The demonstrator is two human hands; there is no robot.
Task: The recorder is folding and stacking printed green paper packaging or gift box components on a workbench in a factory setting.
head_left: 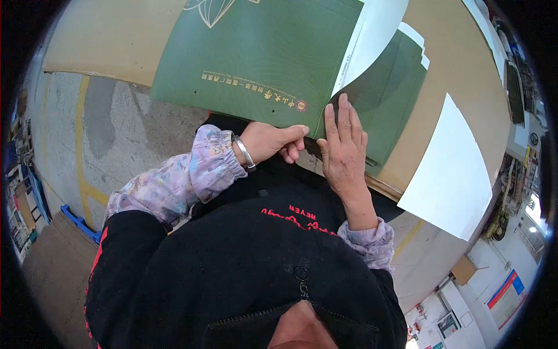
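Note:
A large green printed cardboard sheet (250, 52) with gold lettering hangs partly over the table's near edge. My left hand (270, 141) pinches its near edge, thumb on top and fingers curled below. Just to the right, my right hand (346, 145) lies with fingers stretched along the sheet's right side, where a dark strip shows by the fingertips. A white curling flap (375, 43) rises beyond the right fingertips. Under and right of it lies another green sheet (386, 110) with white tabs at its far corner. Whether the flap joins either green sheet is unclear.
The tan table (110, 35) extends behind the sheets. A loose white sheet (447, 174) overhangs its edge at the right. Below is a grey floor (125, 128) with yellow lines. A blue-edged item (80, 224) is at lower left, a cardboard box (464, 270) at lower right.

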